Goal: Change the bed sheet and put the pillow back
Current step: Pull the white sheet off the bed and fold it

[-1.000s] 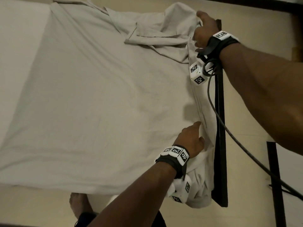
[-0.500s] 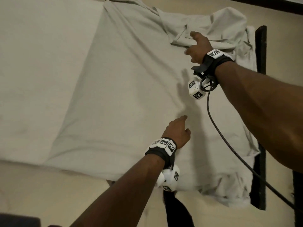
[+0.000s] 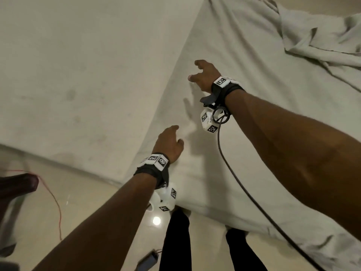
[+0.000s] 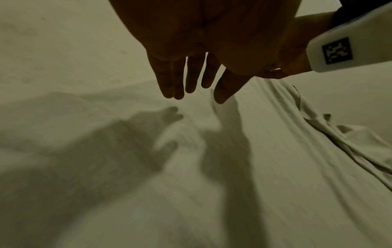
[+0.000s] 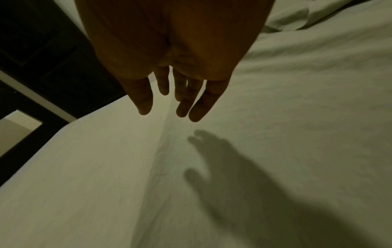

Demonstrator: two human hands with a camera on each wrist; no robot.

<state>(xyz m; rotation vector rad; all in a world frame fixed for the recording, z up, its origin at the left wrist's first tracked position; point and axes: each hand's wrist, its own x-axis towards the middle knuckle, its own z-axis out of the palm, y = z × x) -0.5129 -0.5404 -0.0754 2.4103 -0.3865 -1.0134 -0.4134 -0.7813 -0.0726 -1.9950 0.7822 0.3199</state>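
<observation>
A pale grey bed sheet [image 3: 254, 106] covers the right part of the mattress [image 3: 78, 75], its left edge running diagonally and its far right corner bunched in folds [image 3: 320, 45]. My left hand [image 3: 169, 142] hovers just above the sheet near its left edge, fingers straight and holding nothing [image 4: 191, 83]. Farther up that edge is my right hand [image 3: 203, 75], fingers spread and empty [image 5: 174, 104] above the cloth. Both cast shadows on the sheet [image 5: 275, 151]. No pillow is in view.
Bare stained mattress lies left of the sheet. Below its near edge is a pale floor [image 3: 58, 222] with a red wire [image 3: 54, 200], a small dark device [image 3: 148, 261] and my dark trouser legs [image 3: 175, 241]. A black cable [image 3: 254, 202] hangs from my right wrist. A dark frame [image 5: 42, 58] shows past the mattress.
Both hands have moved left across the sheet toward its left edge. The right hand has let go of the bunched corner and is now spread. The view has swung left.
</observation>
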